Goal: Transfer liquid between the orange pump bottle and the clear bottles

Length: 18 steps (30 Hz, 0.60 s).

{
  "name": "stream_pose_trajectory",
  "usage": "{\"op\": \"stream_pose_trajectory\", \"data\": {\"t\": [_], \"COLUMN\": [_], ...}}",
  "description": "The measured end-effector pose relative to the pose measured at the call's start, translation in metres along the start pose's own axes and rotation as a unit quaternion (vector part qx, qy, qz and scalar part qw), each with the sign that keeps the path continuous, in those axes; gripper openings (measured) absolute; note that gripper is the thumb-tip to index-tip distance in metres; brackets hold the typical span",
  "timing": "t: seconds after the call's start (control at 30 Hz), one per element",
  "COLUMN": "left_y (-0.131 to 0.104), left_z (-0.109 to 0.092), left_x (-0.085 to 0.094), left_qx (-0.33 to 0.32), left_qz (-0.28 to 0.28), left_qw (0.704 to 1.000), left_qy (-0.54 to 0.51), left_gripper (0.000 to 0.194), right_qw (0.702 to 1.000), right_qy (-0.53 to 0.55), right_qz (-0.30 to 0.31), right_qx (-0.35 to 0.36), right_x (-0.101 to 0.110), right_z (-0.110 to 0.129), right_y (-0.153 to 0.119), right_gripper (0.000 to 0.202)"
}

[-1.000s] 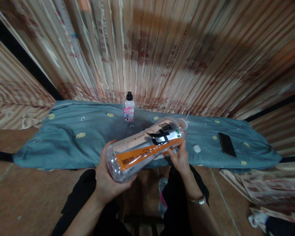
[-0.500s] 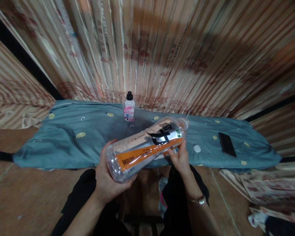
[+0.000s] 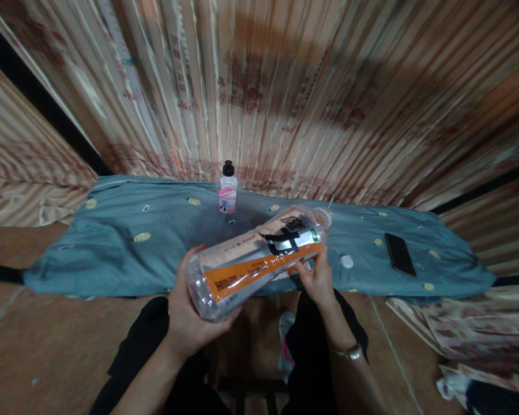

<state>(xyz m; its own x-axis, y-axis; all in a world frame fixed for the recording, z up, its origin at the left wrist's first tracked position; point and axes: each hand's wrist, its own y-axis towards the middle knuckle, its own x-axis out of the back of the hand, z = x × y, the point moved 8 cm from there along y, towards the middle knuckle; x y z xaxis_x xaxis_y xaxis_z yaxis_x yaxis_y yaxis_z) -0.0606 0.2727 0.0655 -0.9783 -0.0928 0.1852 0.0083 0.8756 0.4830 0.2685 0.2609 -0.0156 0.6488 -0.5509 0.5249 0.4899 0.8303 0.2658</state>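
Brown flooring (image 3: 47, 357) lies at the near side, below a worktop (image 3: 112, 253) covered with blue-green patterned cloth. Dark trousers (image 3: 315, 346) and a grey shoe (image 3: 286, 346) with pink trim occupy the foreground. A silver bracelet (image 3: 352, 353) encircles the right wrist.

Left hand (image 3: 190, 323): the grip is clenched around the base of the large bottle (image 3: 251, 265); some fingers are hidden behind it. Right hand (image 3: 320, 279): the grip holds the same bottle near the neck, thumb below; finger contact is partly hidden. The bottle is clear plastic with an orange label, tilted above the near part of the worktop, neck toward the upper right.

A white disc (image 3: 346, 261) lies right of the bottle. A black phone (image 3: 400, 253) lies farther right. A small bottle (image 3: 227, 196) with a black cap stands upright behind the large one. Pleated curtain (image 3: 263, 115) hangs beyond the worktop.
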Motion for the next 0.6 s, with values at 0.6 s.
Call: {"op": "stream_pose_trajectory", "data": {"t": [0.6], "left_y": [0.001], "left_z": [-0.009], "left_x": [0.001], "left_qx": [-0.022], "left_qz": [-0.010], "left_qw": [1.000], "left_qy": [0.010], "left_gripper": [0.084], "right_qw": [1.000], "right_qy": [0.005], "right_qz": [0.003], "right_qx": [-0.003], "right_x": [0.000], "right_z": [0.000], "right_y": [-0.001], "right_gripper": [0.072]}}
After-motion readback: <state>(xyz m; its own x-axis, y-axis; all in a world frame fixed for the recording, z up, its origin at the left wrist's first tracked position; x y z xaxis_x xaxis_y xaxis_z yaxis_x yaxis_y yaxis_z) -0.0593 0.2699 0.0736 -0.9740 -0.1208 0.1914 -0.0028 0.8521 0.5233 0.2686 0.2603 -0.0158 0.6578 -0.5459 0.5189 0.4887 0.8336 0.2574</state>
